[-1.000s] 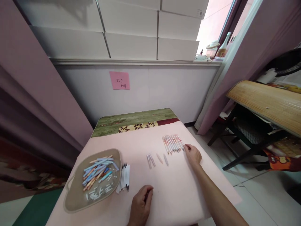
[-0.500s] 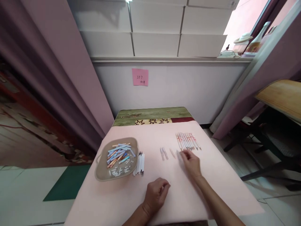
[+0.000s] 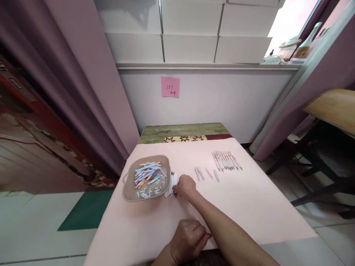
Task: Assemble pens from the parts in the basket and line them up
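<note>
My right hand (image 3: 185, 186) reaches left across the table to a bundle of white pen refills (image 3: 171, 184) with dark tips. Its fingers are closed at the bundle's right edge, on a refill. Near the front edge rests my left hand (image 3: 188, 238), curled shut; whatever it may hold is hidden. Beside the refills stands a beige basket (image 3: 128, 194) with blue, purple and orange pen barrels (image 3: 149, 173) and small whitish pieces (image 3: 151, 191). Right of my right hand lie slim clear pen parts (image 3: 199, 173) and two pale tapered pieces (image 3: 216, 175).
A row of pens (image 3: 226, 160) lies at the table's right rear. The pale pink cloth (image 3: 244, 207) covers most of the table. Behind it, a pink note (image 3: 170, 87) is stuck to the wall. A wooden-topped table (image 3: 332, 111) stands at the right.
My right hand has left the pale tapered piece on the right, which now lies on the cloth, and moved left to the refills. My left hand has shifted slightly nearer the front edge.
</note>
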`<action>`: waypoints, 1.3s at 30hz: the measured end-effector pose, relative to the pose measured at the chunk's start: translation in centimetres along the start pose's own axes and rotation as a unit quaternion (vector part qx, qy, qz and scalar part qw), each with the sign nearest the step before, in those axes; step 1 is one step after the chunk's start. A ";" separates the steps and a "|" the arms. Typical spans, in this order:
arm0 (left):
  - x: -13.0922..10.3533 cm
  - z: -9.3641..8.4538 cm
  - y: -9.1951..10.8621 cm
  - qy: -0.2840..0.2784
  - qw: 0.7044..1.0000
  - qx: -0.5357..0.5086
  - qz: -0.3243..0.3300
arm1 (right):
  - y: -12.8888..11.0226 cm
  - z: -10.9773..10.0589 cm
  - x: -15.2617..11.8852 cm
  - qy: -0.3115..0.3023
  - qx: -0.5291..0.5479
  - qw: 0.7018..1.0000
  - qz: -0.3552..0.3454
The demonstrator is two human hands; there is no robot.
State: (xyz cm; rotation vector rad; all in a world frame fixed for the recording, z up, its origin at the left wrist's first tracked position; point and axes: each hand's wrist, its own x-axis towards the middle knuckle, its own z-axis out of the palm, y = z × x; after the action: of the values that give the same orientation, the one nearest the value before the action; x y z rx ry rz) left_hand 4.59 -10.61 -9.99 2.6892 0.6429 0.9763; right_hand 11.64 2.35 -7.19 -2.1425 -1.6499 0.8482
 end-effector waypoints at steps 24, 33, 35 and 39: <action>11.6 1.7 -9.9 0.027 0.876 -0.070 -0.477 | 14.0 -2.6 -3.3 0.313 0.400 0.861 -0.020; 15.1 3.4 -11.8 0.000 0.819 -0.131 -0.559 | 14.5 -2.6 -3.0 0.303 0.399 0.864 -0.041; 14.7 3.3 -12.0 0.026 0.806 -0.181 -0.562 | 14.5 -2.7 -3.1 0.302 0.395 0.866 -0.048; 12.0 2.9 -11.3 0.104 0.763 -0.328 -0.547 | 14.6 -2.9 -3.4 0.307 0.383 0.869 -0.055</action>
State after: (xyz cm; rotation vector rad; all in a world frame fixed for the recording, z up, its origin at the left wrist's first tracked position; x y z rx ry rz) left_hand 10.97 4.88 -9.23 1.2102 1.3506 0.8614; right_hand 24.08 -4.77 -12.33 -1.4994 -0.8787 0.5536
